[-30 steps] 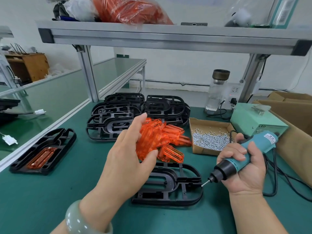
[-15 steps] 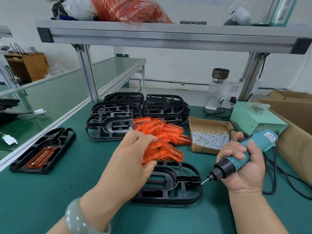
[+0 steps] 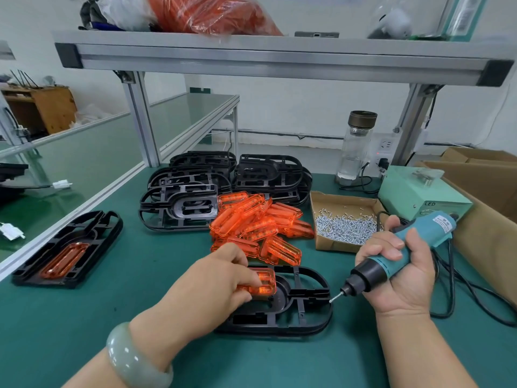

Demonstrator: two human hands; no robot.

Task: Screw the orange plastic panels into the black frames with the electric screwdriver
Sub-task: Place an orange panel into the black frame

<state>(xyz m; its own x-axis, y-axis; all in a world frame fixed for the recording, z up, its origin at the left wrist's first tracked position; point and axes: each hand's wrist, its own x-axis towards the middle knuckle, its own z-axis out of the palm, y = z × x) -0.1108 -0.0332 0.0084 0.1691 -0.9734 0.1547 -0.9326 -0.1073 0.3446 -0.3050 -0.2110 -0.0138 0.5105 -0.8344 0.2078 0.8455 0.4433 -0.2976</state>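
A black frame [image 3: 302, 317] lies flat on the green mat in front of me. My left hand [image 3: 215, 284] holds an orange panel [image 3: 263, 285] by its edges over the frame's centre recess; my fingers hide most of it. My right hand [image 3: 402, 278] grips the teal electric screwdriver [image 3: 391, 256], its bit pointing down-left just off the frame's right end. A heap of orange panels [image 3: 257, 222] sits behind the frame. Stacks of black frames [image 3: 223, 186] stand further back.
An open cardboard box of screws [image 3: 344, 228] sits right of the heap. A frame with an orange panel in it [image 3: 67, 253] lies at the left. A green power unit [image 3: 419, 194], a glass bottle [image 3: 355, 147], cardboard boxes [image 3: 489, 197] and the screwdriver's cable [image 3: 453, 289] crowd the right.
My left hand took one orange panel from the heap and lowered it toward me onto the black frame. My right hand with the screwdriver has barely moved.
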